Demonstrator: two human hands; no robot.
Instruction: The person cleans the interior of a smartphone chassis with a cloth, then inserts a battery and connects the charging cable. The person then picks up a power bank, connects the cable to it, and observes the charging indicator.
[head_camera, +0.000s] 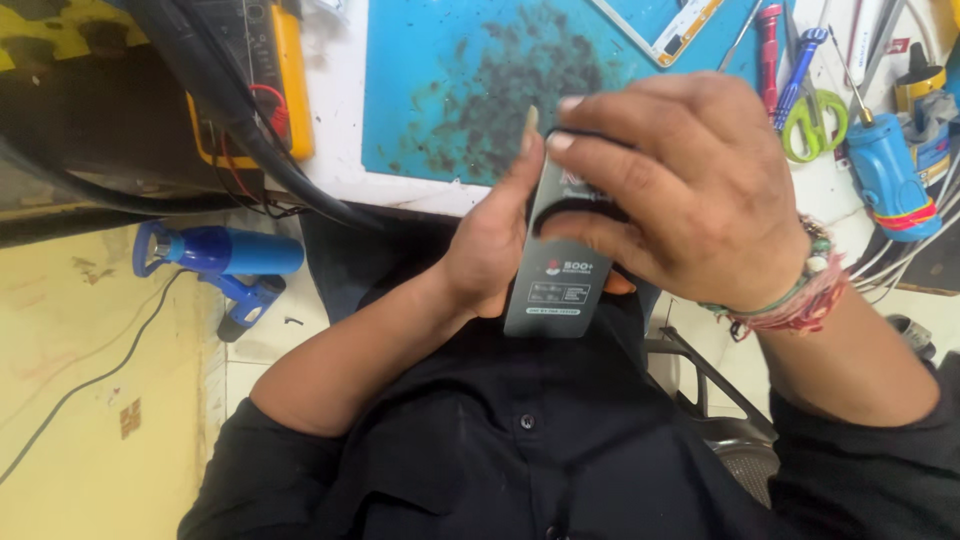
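both hands grip a flat grey packet (556, 270) above the person's lap: left hand (488, 240) cradles its left edge, right hand (685, 190) pinches its top, just below the stained blue work mat (450, 80)

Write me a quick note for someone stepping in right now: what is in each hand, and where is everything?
Left hand: cradles the flat grey rectangular packet from behind, thumb up along its left edge.
Right hand: fingers curled over the packet's upper end, gripping it there.
The packet is upright above the lap, in front of the black shirt, off the bench.
On the bench: stained blue work mat, yellow multimeter, green-handled scissors, screwdrivers.
Blue heat gun lies on the ledge to the left.
Done: the packet is picked up.
Left: whether it is opened cannot be told.
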